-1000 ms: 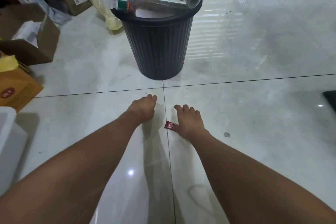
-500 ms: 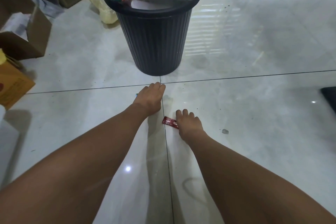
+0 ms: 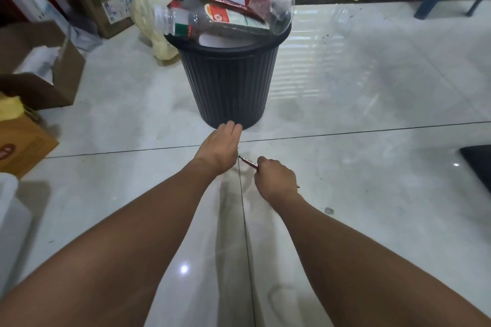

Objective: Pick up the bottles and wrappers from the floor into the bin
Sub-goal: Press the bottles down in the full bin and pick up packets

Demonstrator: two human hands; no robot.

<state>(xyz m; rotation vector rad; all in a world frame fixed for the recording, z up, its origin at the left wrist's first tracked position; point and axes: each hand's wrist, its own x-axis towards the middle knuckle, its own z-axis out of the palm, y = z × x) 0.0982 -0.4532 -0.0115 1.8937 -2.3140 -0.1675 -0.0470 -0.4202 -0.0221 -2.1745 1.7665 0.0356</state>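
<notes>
The right hand [image 3: 276,180], whose fingers lay flat over the red wrapper [image 3: 248,161] half a second ago, now has them curled and pinching it, so the wrapper juts edge-on from the grip and seems to be off the floor [image 3: 345,119]. The left hand [image 3: 219,148], fingers straight and together and holding nothing that shows, has slid forward to the foot of the bin [image 3: 228,87]. The pickup looks done and only the drop remains, though the bottles [image 3: 225,21] heaped above the rim may let the wrapper slip off.
</notes>
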